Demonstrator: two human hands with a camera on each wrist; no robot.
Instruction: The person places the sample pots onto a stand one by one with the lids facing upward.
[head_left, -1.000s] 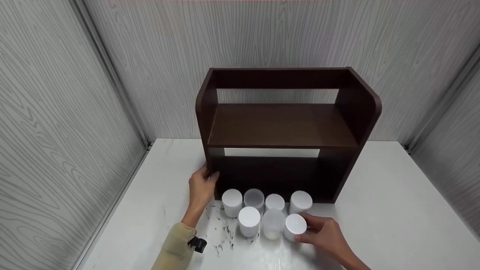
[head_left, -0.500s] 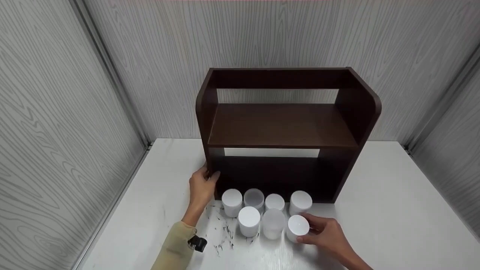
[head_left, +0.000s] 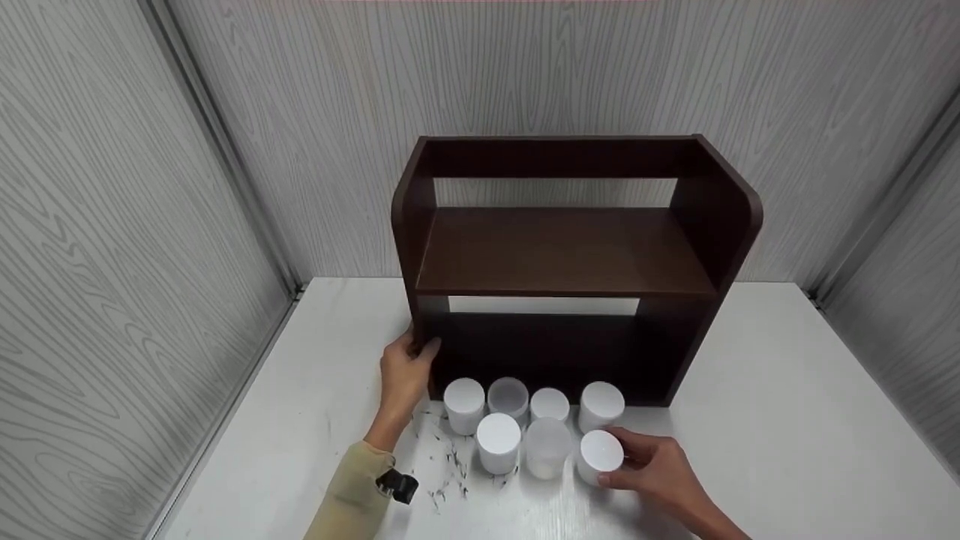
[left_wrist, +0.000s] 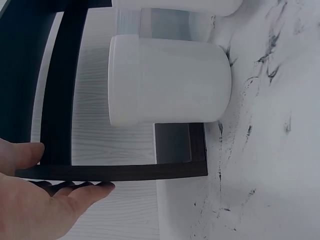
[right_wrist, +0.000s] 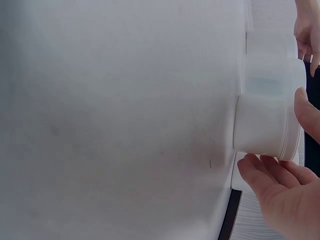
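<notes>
My left hand (head_left: 405, 375) grips the left side panel of a dark brown two-tier shelf (head_left: 562, 251), thumb inside and fingers outside, as the left wrist view shows. My right hand (head_left: 660, 472) holds a short white lidded jar (head_left: 601, 454) between thumb and fingers at the front right of a group of jars. In the right wrist view this jar (right_wrist: 262, 125) stands on the table. Beside it on the left is a translucent jar (head_left: 547, 446), then a white jar (head_left: 499, 442). Behind them, a back row of white jars (head_left: 464, 405) and another translucent jar (head_left: 508, 397) lines the shelf's front.
The white table (head_left: 787, 420) carries dark scuff marks (head_left: 454, 465) near the left forearm. Grey wood-patterned walls (head_left: 300, 112) close in the back and both sides. A black band (head_left: 396, 487) is around the left wrist.
My right hand has slid the front right jar a little to the right, opening a gap from the translucent jar. The left hand stays on the shelf panel, almost still.
</notes>
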